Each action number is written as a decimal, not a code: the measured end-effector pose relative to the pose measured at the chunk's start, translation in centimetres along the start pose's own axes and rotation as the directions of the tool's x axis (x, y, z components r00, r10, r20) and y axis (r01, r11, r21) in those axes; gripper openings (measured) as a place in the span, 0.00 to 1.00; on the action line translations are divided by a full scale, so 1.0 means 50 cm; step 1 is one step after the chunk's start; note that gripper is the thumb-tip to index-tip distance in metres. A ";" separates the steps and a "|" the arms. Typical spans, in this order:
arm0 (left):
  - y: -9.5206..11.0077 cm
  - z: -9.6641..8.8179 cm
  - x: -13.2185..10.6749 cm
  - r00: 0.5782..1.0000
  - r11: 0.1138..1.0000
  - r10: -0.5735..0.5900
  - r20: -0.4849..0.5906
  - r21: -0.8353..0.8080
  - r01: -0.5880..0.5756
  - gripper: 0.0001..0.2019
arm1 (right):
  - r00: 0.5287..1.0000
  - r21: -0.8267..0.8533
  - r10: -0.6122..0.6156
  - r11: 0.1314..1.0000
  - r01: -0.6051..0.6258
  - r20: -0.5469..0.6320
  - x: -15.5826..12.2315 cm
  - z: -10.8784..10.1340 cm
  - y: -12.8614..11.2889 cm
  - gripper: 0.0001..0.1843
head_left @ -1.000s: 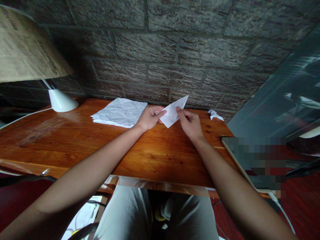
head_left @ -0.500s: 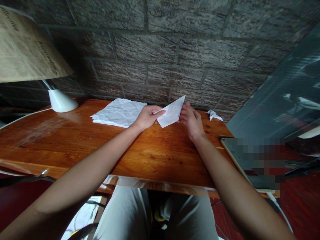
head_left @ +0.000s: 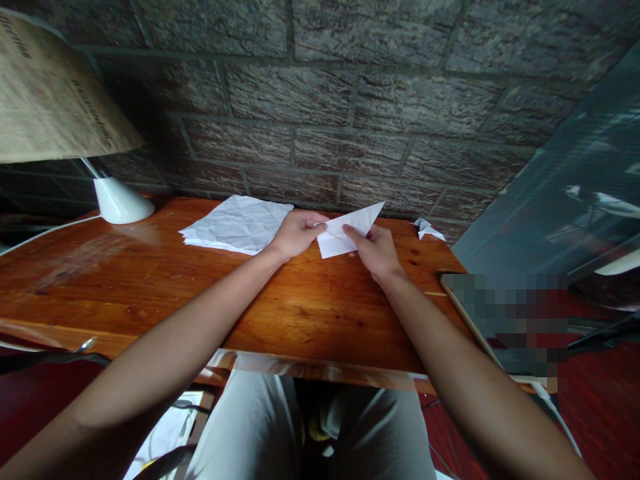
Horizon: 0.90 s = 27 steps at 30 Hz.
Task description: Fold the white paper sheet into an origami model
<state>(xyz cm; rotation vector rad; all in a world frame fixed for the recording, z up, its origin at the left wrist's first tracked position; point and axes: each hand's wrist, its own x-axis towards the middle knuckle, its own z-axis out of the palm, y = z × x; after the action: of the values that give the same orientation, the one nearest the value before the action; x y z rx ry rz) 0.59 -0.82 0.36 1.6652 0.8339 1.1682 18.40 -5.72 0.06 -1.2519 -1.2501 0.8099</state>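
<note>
A folded white sheet of paper [head_left: 334, 241] is held just above the wooden table, its pointed end up to the right. My left hand [head_left: 296, 235] pinches its left edge, thumb on top. On its right part my right hand [head_left: 376, 251] is closed, with the thumb on the near face and the other fingers mostly hidden behind. A stack of creased white paper [head_left: 235, 225] lies flat on the table, just left of my left hand. Farther right, near the wall, sits a small folded paper piece [head_left: 429, 230].
On the wooden table [head_left: 310, 313] a lamp with a white base [head_left: 120, 201] stands at the left. A tablet-like device [head_left: 493, 327], partly blurred out, lies at the right edge with a white cable. A stone-block wall [head_left: 320, 100] rises behind the table.
My right hand has moved left and closed on the paper, where it was beside it with fingers loose. The paper's tip has swung right and slightly lower. My left hand keeps its hold.
</note>
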 end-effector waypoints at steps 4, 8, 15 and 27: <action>-0.004 -0.007 0.003 0.994 0.997 0.010 0.113 -0.078 -0.001 0.16 | 0.999 -0.004 0.003 1.000 -0.003 -0.038 0.001 -0.005 -0.002 0.18; -0.005 -0.011 0.002 0.993 0.998 0.023 0.113 -0.064 -0.016 0.20 | 0.999 0.021 0.002 1.000 -0.001 -0.036 0.003 -0.007 -0.001 0.19; -0.008 -0.005 -0.001 0.994 1.000 0.025 0.106 -0.005 -0.024 0.17 | 0.999 -0.081 -0.048 0.996 0.046 -0.020 0.004 -0.011 0.007 0.19; -0.003 -0.003 -0.006 0.990 0.981 0.061 0.129 0.177 -0.084 0.23 | 0.999 -0.032 -0.035 0.999 0.035 0.000 0.005 -0.010 0.004 0.21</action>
<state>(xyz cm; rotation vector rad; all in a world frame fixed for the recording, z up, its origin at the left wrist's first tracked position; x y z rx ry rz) 0.33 -0.96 0.14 1.9113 0.8283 1.0518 18.97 -5.55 -0.01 -1.2528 -1.2853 0.7666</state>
